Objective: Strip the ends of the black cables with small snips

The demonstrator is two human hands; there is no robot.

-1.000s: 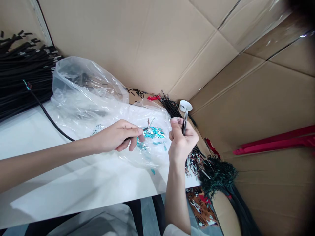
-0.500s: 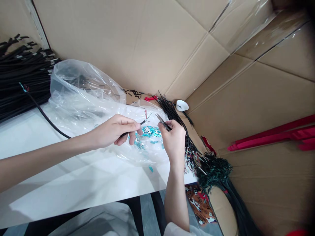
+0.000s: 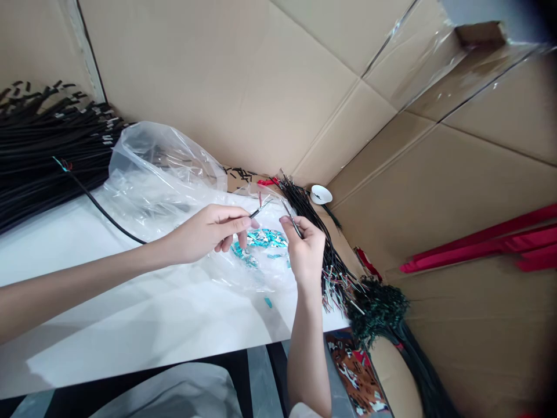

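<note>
My left hand (image 3: 220,231) pinches a black cable (image 3: 255,213) close to its stripped end, where thin red and pale wires (image 3: 261,202) fan out. The other end of a black cable (image 3: 104,215), with bared blue and red wires, reaches out to the left from behind my forearm. In my right hand (image 3: 307,244) is a slim pointed metal tool, likely scissors (image 3: 291,217), its tip up and just right of the bare wires, apart from them. Below both hands, blue and silver scraps (image 3: 266,238) lie on the clear plastic bag (image 3: 152,191).
A thick pile of black cables (image 3: 52,151) lies at the left. Stripped cables (image 3: 304,203) are bundled right of my hands, near a small white bowl (image 3: 321,194). Dark green cables (image 3: 378,307) hang off the right edge of the white table (image 3: 165,325). Cardboard walls (image 3: 217,75) stand behind.
The view has shifted slightly. In my right hand the tool has turned, its blades now looking closer together. My left hand still holds the cable.
</note>
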